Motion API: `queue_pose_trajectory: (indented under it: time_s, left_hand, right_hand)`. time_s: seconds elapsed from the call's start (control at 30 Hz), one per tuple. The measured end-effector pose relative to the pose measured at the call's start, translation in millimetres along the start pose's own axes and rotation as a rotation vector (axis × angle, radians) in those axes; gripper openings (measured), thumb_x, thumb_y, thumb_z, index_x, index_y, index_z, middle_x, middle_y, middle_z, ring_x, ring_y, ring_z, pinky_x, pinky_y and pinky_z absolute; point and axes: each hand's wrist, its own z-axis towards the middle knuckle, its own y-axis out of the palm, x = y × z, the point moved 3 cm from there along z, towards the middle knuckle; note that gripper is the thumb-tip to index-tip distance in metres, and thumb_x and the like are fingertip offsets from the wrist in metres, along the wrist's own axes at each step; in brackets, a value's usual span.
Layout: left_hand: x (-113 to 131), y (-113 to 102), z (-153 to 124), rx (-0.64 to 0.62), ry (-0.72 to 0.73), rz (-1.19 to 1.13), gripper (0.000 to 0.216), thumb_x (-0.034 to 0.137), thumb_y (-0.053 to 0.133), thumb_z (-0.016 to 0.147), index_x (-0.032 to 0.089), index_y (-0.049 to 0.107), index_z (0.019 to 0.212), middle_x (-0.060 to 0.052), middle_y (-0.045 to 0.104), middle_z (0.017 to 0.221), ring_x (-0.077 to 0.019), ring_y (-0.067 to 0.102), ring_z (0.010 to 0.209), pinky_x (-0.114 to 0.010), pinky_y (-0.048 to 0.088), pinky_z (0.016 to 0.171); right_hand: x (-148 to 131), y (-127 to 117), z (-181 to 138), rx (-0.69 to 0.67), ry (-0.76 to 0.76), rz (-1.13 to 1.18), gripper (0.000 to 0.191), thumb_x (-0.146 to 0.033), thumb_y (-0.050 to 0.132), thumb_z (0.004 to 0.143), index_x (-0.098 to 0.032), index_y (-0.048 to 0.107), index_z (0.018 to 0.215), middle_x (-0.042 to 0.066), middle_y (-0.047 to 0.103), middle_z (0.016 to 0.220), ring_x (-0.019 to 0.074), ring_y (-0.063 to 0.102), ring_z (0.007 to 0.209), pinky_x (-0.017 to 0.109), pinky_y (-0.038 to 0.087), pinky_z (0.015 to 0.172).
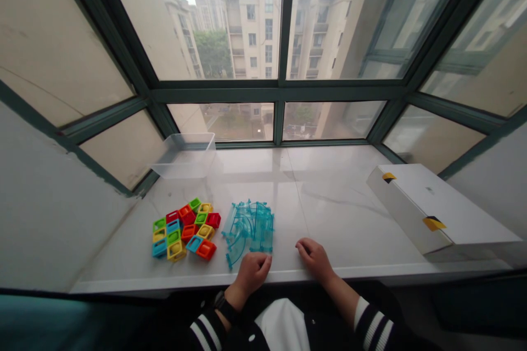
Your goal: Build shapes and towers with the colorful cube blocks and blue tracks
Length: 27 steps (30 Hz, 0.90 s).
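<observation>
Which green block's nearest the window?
The green block at the far tip of the cluster, beside a yellow block; other green blocks lie nearer the counter's front edge.

a white box (465,211) marked with yellow-and-black tabs (434,224) is set on the right of the pale sill (337,192); a clear plastic bin (181,170) is placed far left. outside, beige buildings (259,27) are seen.

blocks (189,232) on sill (341,225), left of plastic pieces (263,230), bin (185,170) behind blocks, box (444,197) far right
</observation>
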Motion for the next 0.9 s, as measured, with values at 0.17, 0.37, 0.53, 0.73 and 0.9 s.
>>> queue_pose_trajectory:
  time_s: [0.17,0.37,0.53,0.73,0.9]
  left_hand:
    - [0,0,2,-0.02,-0.043,-0.08,0.05,0.04,0.047,0.099,0.019,0.04,0.053,0.002,0.039,0.054,-0.0117,0.035,0.055,-0.031,0.021,0.059]
    - [7,-9,5,-0.076,-0.11,-0.196,0.054,0.045,0.042,0.101,0.019,0.051,0.054,0.002,0.046,0.052,-0.012,0.045,0.053,-0.026,0.032,0.058]
    - [15,-53,1,0.007,-0.117,-0.253,0.048,0.051,0.05,0.101,0.019,0.065,0.07,0.002,0.052,0.054,-0.0134,0.051,0.055,-0.026,0.041,0.059]
    - [-9,-119,15,0.523,-0.106,-0.042,0.033,0.043,0.053,0.101,0.025,0.066,0.124,-0.007,0.071,0.104,-0.0239,0.068,0.1,-0.041,0.054,0.097]
    - [-37,-119,34,0.491,-0.101,0.13,0.034,0.042,0.055,0.099,0.026,0.068,0.126,-0.011,0.062,0.135,-0.0298,0.057,0.133,-0.052,0.044,0.119]
  right_hand:
    - [3,1,1,-0.005,-0.003,0.007,0.03,-0.038,0.05,0.102,-0.023,0.07,0.085,0.005,0.073,0.083,0.0233,0.069,0.081,0.034,0.051,0.077]
    - [2,2,2,0.001,-0.008,-0.006,0.029,-0.038,0.052,0.102,-0.023,0.071,0.085,0.005,0.074,0.084,0.023,0.07,0.082,0.033,0.051,0.078]
    - [4,3,-2,-0.006,-0.007,0.009,0.027,-0.035,0.052,0.102,-0.023,0.071,0.087,0.006,0.074,0.085,0.0232,0.069,0.08,0.034,0.053,0.076]
    - [-25,-1,24,-0.003,-0.197,-0.039,0.023,-0.02,0.056,0.094,-0.025,0.073,0.108,0.009,0.069,0.107,0.0275,0.066,0.105,0.045,0.055,0.098]
    - [-67,7,73,0.025,-0.3,-0.05,0.04,-0.027,0.064,0.094,-0.029,0.066,0.134,0.013,0.056,0.141,0.0326,0.054,0.133,0.053,0.047,0.115]
